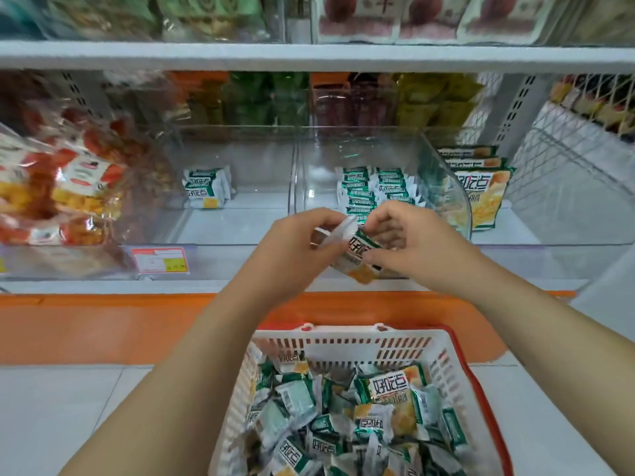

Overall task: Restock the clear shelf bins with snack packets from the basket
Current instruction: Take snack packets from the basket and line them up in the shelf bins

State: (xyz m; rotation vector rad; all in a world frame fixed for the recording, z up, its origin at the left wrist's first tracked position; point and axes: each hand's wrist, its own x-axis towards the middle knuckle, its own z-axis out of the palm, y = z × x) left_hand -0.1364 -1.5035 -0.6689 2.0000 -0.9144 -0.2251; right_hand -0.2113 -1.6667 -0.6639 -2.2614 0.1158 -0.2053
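Head view: hands (302, 243) (412, 242) pinch glossy rectangular packets (360, 254).

We see the white shelf (512, 231) carrying two clear bins (240, 146) side by side, bagged snacks (68, 187) left, upright packets (481, 197) right; the basket (343, 341) stands on the floor (68, 407).

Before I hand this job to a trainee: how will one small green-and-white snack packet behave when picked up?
Probably light: fingers of the left hand and right hand alone hold the packet. Its glossy film looks slippery, the crimped ends floppy. Flat, so unlikely to roll; the packets standing in the clear bin might topple if nudged.
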